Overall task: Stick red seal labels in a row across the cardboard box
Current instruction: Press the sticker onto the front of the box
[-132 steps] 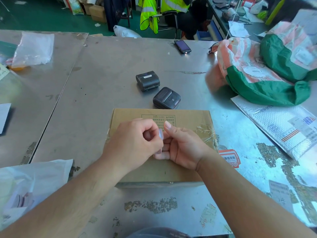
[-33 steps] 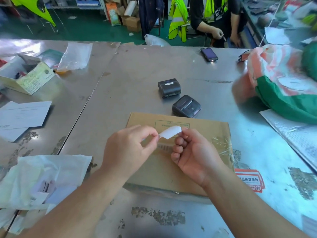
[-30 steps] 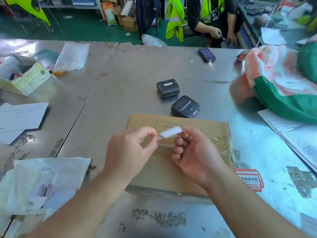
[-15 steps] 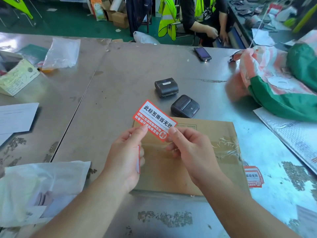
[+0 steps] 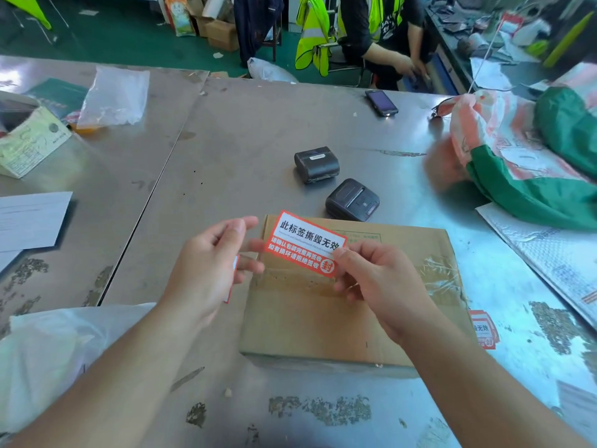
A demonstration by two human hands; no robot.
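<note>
A flat cardboard box (image 5: 323, 315) lies on the steel table in front of me, its top seam taped. My right hand (image 5: 378, 286) pinches the lower right corner of a red seal label (image 5: 307, 242) with a white band of black characters. The label hangs tilted over the box's far left corner, printed side up. My left hand (image 5: 210, 266) is just left of the label, thumb and forefinger spread, one fingertip near the label's left edge. A thin red-and-white slip (image 5: 233, 276), seen edge-on, is tucked in its lower fingers. Another red label (image 5: 483, 329) lies on the table by the box's right side.
Two black label printers (image 5: 316, 163) (image 5: 352, 203) sit just beyond the box, a phone (image 5: 381, 103) farther back. A green-and-orange sack (image 5: 533, 169) and a bubble mailer (image 5: 555, 257) fill the right. A white plastic bag (image 5: 48, 354) and papers (image 5: 30, 221) lie left. A person in a hi-vis vest (image 5: 374, 30) sits behind the table.
The label was peeled free and turned printed side up. Since half a second ago my left fingers have released its left corner, and my right hand has lowered it toward the box.
</note>
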